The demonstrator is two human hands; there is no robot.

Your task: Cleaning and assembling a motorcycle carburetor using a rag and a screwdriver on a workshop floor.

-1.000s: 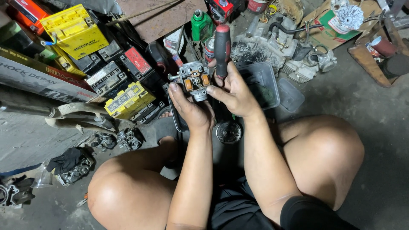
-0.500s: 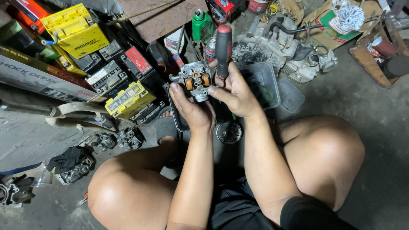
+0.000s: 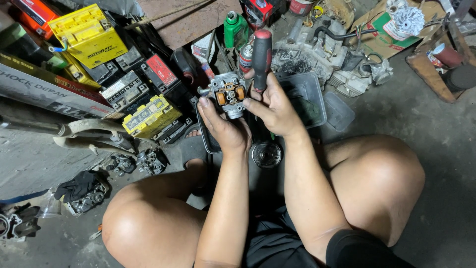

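Both hands busy over the floor clutter
Left hand cradles a carburetor; right hand grips a red-and-black screwdriver upright beside it.

Hands hold carburetor, screwdriver.

Grey concrete floor, stained and dusty, under dim even light. Yellow and black batteries, engine parts, a green bottle and flattened cardboard crowd its far edge.
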